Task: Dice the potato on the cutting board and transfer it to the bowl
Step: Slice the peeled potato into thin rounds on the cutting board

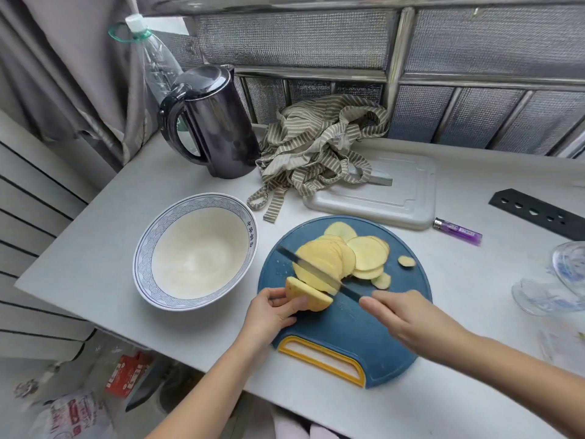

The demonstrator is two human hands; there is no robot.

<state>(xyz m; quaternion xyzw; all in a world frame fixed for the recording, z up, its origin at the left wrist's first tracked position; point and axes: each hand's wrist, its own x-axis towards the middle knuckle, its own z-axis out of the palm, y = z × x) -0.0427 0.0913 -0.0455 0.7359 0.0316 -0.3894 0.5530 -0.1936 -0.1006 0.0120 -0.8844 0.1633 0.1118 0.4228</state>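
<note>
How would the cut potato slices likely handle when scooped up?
The potato slices look thin, so probably light and slightly bendy. Overlapping cut faces may cling or slip. Lying flat on the cutting board, they shouldn't roll.

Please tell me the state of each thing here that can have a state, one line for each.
potato: partly sliced, uncut end held by left hand
slices: fanned out on the blue cutting board
knife: gripped by right hand, blade at potato
bowl: upright, empty
kettle: lid shut
bottle: capped
</note>
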